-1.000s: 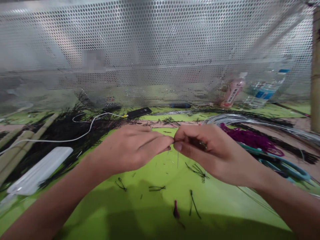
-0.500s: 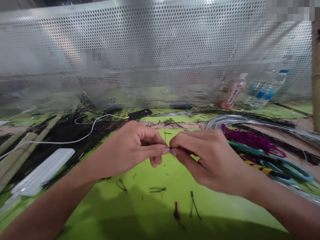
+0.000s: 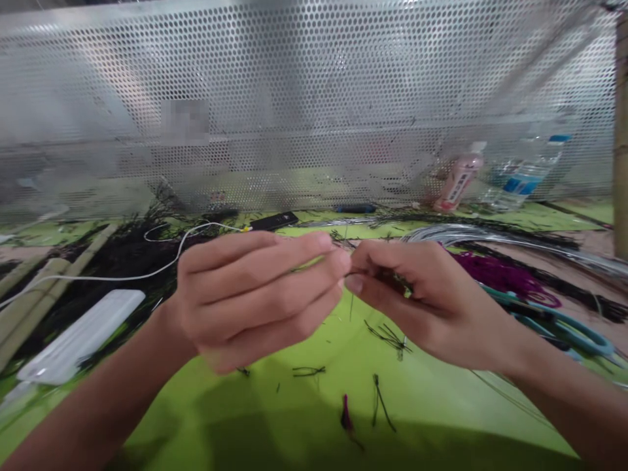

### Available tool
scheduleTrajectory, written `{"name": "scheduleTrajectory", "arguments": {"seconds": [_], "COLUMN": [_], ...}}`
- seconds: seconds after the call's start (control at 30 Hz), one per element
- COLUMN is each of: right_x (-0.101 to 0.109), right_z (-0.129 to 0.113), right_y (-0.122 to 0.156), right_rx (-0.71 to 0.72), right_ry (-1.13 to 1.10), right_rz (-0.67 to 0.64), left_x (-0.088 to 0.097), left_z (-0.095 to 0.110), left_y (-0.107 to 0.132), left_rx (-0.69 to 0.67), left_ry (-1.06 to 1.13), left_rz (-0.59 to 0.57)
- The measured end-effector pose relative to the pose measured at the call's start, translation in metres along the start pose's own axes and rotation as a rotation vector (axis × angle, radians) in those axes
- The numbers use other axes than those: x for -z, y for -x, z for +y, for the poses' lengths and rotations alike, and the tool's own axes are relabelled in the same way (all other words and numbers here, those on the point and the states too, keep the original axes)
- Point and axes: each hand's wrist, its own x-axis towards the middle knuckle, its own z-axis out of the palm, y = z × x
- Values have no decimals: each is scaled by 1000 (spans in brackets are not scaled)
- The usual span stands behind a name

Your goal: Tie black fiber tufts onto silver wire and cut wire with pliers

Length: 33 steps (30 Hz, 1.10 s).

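My left hand (image 3: 255, 294) and my right hand (image 3: 417, 297) meet fingertip to fingertip above the bright green table (image 3: 304, 418). Both pinch a thin wire stem (image 3: 350, 302) whose end hangs down between them. My right hand also encloses a small dark tuft of fibres (image 3: 392, 281). My left hand's fingers lie stretched out flat toward the right hand. Small black fibre bundles (image 3: 390, 337) lie on the table just below the hands.
A perforated metal screen (image 3: 314, 111) closes the back. At left lie a white power bank (image 3: 81, 337) with its cable (image 3: 161, 261), bamboo sticks (image 3: 29, 294) and black fibres. At right lie silver wires (image 3: 490, 237), purple fibres (image 3: 495, 275), teal scissors (image 3: 554, 324) and two bottles (image 3: 461, 180).
My left hand has risen and turned, its fingers now stretched flat toward the right hand. My right hand has closed more tightly around the tuft.
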Motion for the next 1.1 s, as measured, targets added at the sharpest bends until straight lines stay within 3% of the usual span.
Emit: {"name": "scheduleTrajectory", "arguments": {"seconds": [0.1, 0.23, 0.33, 0.4, 0.57, 0.7, 0.83, 1.1], "right_x": [-1, -4, -4, -3, -1, -3, -4, -5], "right_z": [1, 1, -2, -5, -8, -8, -7, -5], "right_y": [0, 0, 2, 3, 5, 5, 5, 6], "right_rx": [33, 90, 87, 54, 43, 59, 92, 82], "right_ry": [23, 74, 83, 65, 48, 47, 58, 89], "right_rz": [-3, 51, 67, 65, 77, 68, 90, 118], "left_x": [1, -13, -20, -19, -4, -2, -9, -6], "left_z": [1, -7, -13, -12, -1, 1, 1, 20], "left_y": [1, 6, 8, 8, 5, 4, 4, -4], "left_rx": [-376, -312, -251, -280, -400, -441, -270, 342], "left_ry": [-187, -170, -128, -151, -325, -371, -262, 149], "left_rz": [-63, -30, 58, 122, 20, 19, 17, -148]}}
